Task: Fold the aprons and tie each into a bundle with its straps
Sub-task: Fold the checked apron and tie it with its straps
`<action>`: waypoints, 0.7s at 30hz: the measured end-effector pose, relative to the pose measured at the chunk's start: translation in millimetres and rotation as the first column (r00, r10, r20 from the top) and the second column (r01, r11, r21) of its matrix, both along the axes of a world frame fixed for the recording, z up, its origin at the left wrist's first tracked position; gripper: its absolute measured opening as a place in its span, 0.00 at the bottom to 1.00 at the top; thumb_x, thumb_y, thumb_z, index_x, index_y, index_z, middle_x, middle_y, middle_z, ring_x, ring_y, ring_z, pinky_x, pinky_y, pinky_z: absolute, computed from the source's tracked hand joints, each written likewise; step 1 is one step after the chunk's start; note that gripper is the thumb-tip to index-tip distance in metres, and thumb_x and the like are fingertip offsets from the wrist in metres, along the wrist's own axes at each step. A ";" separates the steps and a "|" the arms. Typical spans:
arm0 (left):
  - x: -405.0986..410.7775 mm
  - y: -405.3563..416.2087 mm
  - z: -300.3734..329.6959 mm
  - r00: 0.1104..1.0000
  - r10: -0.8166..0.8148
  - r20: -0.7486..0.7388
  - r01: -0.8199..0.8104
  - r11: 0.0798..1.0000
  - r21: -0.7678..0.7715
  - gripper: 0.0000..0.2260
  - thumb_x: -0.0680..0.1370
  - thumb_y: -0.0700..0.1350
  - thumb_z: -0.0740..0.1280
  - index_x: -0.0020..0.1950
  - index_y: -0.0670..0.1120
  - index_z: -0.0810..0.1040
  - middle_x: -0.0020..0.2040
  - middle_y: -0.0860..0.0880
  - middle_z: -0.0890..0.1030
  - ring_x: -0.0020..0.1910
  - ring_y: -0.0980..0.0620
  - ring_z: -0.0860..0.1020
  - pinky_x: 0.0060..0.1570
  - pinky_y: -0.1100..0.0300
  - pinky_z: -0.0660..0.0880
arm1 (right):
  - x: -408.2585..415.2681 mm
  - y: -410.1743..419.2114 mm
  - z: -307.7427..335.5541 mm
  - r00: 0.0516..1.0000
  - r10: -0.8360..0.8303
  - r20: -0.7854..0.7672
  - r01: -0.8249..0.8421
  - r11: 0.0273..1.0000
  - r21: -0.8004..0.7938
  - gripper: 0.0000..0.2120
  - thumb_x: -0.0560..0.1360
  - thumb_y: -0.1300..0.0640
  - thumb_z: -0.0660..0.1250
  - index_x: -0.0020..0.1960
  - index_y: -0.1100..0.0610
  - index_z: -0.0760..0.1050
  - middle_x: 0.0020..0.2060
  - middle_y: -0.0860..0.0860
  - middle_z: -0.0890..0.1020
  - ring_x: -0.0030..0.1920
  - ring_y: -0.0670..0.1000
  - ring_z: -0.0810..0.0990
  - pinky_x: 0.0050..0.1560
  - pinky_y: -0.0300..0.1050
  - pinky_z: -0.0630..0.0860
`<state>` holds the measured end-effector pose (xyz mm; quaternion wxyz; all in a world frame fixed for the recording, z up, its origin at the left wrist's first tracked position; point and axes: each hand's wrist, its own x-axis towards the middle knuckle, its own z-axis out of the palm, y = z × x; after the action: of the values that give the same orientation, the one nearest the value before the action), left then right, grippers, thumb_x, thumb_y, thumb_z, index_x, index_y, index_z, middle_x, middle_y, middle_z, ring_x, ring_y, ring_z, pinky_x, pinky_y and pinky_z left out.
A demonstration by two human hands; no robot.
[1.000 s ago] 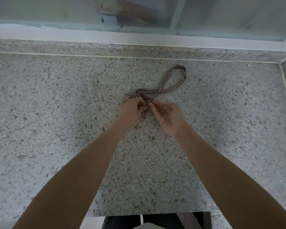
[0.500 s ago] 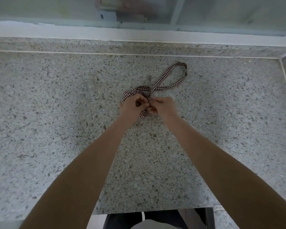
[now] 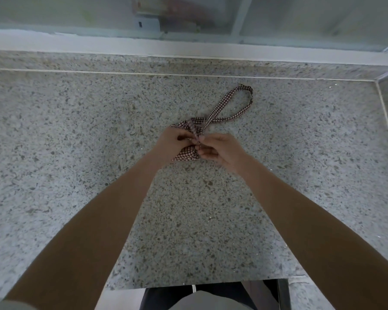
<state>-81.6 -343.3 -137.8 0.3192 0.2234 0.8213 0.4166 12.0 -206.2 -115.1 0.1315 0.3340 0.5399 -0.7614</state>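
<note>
We have the checked apron (image 3: 186, 153) folded small on the speckled bench (image 3: 76, 153), roughly mid-bench, and everything below is placed against that bundle. Left hand (image 3: 174, 143) sits on the bundle's left side, fingers curled and pinching the strap where it crosses the top. Right hand (image 3: 220, 151) is touching the bundle's right side, fingers curled onto the same strap at the crossing. A second ago the right hand was loose, fingers just off the bundle; half a second ago it closed in, and now both hands are pinching at the knot point. The strap loop (image 3: 235, 104) lies slack on the bench beyond the bundle, up and to the right; it has drawn slightly closer to the bundle. Our read: knot is being cinched, this bundle is nearly tied. No other aprons in view.
</note>
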 end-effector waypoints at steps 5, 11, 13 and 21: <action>-4.4 4.8 4.6 0.989 0.049 0.137 -0.039 0.996 -0.075 0.06 0.74 0.37 0.68 0.48 0.42 0.84 0.41 0.48 0.81 0.41 0.55 0.76 0.50 0.59 0.72 | -10.7 5.4 2.8 0.938 0.336 0.080 -0.305 0.696 0.650 0.05 0.69 0.66 0.72 0.39 0.58 0.79 0.33 0.49 0.81 0.34 0.46 0.79 0.38 0.42 0.77; -6.5 6.5 15.7 0.976 0.012 0.219 0.009 0.995 -0.097 0.17 0.78 0.32 0.56 0.58 0.42 0.80 0.56 0.45 0.79 0.53 0.49 0.75 0.59 0.58 0.70 | -17.2 -8.9 -2.5 0.919 0.374 0.123 -0.206 0.191 0.960 0.03 0.74 0.58 0.67 0.47 0.54 0.76 0.45 0.47 0.78 0.45 0.51 0.76 0.38 0.45 0.72; -6.8 3.5 17.5 0.978 -0.057 0.200 0.065 0.997 -0.038 0.19 0.77 0.31 0.57 0.63 0.44 0.76 0.61 0.44 0.77 0.60 0.46 0.75 0.64 0.55 0.69 | -15.3 -14.1 -7.8 0.951 0.307 0.035 -0.116 0.250 0.961 0.02 0.74 0.58 0.68 0.46 0.55 0.77 0.43 0.45 0.77 0.44 0.50 0.76 0.36 0.43 0.69; -5.6 1.2 16.8 0.916 0.095 0.390 -0.111 0.994 0.019 0.15 0.79 0.32 0.58 0.61 0.40 0.77 0.57 0.43 0.79 0.54 0.52 0.76 0.59 0.60 0.72 | -13.7 -18.3 -17.8 0.943 0.323 -0.085 0.041 0.140 0.989 0.05 0.68 0.63 0.72 0.37 0.58 0.77 0.36 0.52 0.78 0.35 0.55 0.78 0.30 0.40 0.64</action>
<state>-87.2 -342.1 -121.0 0.4488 0.0993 0.7436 0.4856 -1.6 -224.5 -132.9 -0.1227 0.1750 0.9446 -0.2490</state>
